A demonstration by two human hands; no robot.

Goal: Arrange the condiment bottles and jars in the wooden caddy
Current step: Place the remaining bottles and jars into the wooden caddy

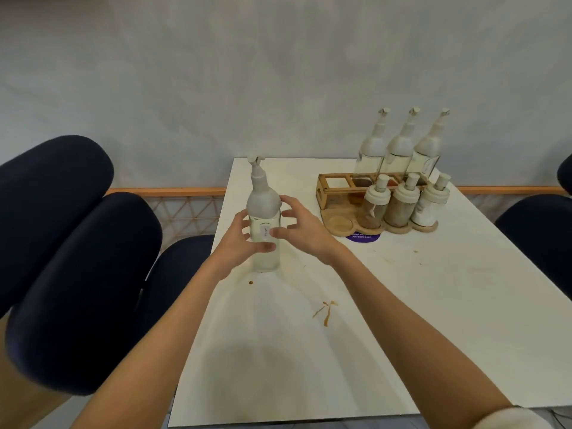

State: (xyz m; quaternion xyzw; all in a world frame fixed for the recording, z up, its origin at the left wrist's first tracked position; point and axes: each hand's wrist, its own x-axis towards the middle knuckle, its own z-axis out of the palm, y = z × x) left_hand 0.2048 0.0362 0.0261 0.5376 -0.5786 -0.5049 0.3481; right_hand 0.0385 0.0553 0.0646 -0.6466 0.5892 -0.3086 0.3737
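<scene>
the bottle point(263, 202) stands upright on the surface point(402, 305), long axis vertical, spout at the top. the left hand point(240, 243) holds it at mid-body, fingers curled behind the glass and thumb across the front. the right hand point(305, 230) sits just at the bottle's other side, fingers spread wide and loosely bent, thumb tip at the label. i cannot tell whether it touches the glass, and it grips nothing.

the caddy point(322, 188) lies ahead and to the right of the right hand, near it and farther from the left hand, so the right hand is the nearer one for the carry. in its back row the tall bottles point(399, 150), three of them, fill the slots away from the hands. the one open slot point(337, 182) is at the end nearest the hands. i judge the bottle belongs there, going up, across to the right and down, kept upright. three jars point(402, 205) stand in the front row, with a bare recess point(340, 223) just in front of the slot.

the surface is white, with brown smears point(325, 311) closer to the body than the hands and a purple sticker point(362, 237) at the caddy's front edge. dark blue chairs point(77, 243) sit left of the left hand, and a pale wall point(278, 72) stands beyond.
</scene>
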